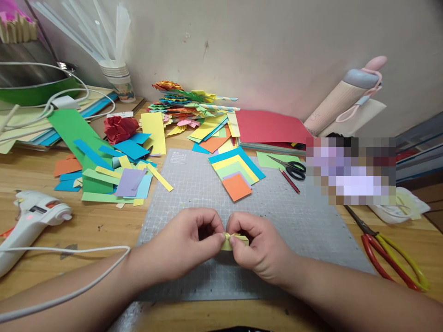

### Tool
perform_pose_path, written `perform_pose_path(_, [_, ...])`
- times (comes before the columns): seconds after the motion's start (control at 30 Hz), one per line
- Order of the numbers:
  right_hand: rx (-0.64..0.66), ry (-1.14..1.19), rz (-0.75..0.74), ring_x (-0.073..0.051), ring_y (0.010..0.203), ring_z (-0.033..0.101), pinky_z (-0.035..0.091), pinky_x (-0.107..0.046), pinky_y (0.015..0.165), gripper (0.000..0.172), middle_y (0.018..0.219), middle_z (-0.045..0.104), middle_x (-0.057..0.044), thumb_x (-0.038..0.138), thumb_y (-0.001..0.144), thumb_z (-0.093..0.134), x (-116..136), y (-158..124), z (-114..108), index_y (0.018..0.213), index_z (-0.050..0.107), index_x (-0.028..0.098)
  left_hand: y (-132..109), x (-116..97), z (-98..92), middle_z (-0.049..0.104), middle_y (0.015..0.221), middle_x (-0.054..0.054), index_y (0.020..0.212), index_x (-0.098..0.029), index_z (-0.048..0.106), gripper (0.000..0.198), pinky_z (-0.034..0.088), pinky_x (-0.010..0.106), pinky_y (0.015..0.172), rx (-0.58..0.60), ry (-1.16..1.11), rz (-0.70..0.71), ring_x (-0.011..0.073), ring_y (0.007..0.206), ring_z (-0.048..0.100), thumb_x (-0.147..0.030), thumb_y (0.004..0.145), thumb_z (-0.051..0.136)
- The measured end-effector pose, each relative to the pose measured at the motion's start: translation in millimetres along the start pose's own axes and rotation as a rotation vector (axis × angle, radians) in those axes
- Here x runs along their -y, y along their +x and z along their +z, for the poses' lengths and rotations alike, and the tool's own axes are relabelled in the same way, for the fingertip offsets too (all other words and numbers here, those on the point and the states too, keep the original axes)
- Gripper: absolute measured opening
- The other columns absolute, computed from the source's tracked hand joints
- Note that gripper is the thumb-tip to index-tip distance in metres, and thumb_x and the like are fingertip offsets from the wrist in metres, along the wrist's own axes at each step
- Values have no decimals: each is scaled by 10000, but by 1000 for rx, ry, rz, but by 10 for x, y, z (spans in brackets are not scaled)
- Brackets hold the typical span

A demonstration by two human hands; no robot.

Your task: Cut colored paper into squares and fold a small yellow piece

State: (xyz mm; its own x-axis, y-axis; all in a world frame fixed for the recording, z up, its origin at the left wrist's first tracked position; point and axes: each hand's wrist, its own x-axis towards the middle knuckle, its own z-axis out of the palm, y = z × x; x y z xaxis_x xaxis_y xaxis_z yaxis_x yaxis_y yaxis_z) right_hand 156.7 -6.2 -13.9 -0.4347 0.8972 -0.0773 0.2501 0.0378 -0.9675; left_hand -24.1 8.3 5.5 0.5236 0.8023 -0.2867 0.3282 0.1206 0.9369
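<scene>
A small folded piece of yellow-green paper [226,245] is pinched between my two hands above the grey cutting mat [166,272]. My left hand [194,237] grips its left end between thumb and curled fingers. On the other end, my right hand [259,244] presses with thumb and forefinger. The fingers hide much of the paper. Just beyond my hands lies an orange paper square [237,186], on top of a fanned stack of larger squares with a blue sheet [216,159] at the bottom.
Black-handled scissors [294,169] and a red pencil [290,180] lie at the mat's right. Larger red-and-yellow-handled scissors [380,253] are farther right. A white glue gun [31,226] sits at left, its cable crossing near my left arm. Green paper [78,138] and scraps lie behind it.
</scene>
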Motion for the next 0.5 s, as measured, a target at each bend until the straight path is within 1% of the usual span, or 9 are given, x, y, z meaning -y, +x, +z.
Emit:
perform_pose_path(0.07, [0, -36, -35, -88, 539, 313, 274, -219, 495, 149, 584, 356, 62, 156, 699, 519, -21, -3, 4, 624, 398, 200, 0, -3, 5, 423, 574, -62, 670, -158, 535, 113, 292, 217, 507, -1, 7, -4, 89, 556, 358, -228, 757, 550])
perform_pose_path(0.17, [13, -77, -86, -85, 539, 318, 282, -222, 500, 187, 593, 368, 62, 164, 722, 545, -42, -1, 4, 626, 388, 199, -7, 2, 5, 435, 589, -58, 670, -158, 534, 106, 300, 225, 524, 35, -22, -17, 93, 572, 366, -220, 755, 542])
perform_pose_path(0.27, [37, -31, -93, -89, 543, 344, 305, -228, 509, 167, 603, 396, 56, 195, 767, 552, -31, 4, -7, 651, 431, 195, -11, 8, -9, 436, 598, -59, 685, -159, 532, 100, 296, 226, 531, 49, -65, -20, 93, 582, 367, -221, 764, 535])
perform_pose_path(0.4, [81, 164, -6, -100, 526, 421, 356, -240, 507, 148, 600, 460, 41, 260, 851, 492, -8, 13, -24, 720, 490, 192, 10, 9, -38, 431, 606, -64, 718, -161, 535, 106, 288, 218, 522, 10, -69, -10, 89, 574, 359, -245, 783, 537])
perform_pose_path(0.5, [94, 222, 48, -98, 495, 434, 359, -238, 488, 154, 576, 472, 42, 257, 847, 482, 4, 22, -30, 708, 495, 192, 18, 9, -34, 423, 601, -67, 718, -161, 533, 120, 282, 216, 513, 8, -71, -10, 85, 565, 349, -257, 788, 548])
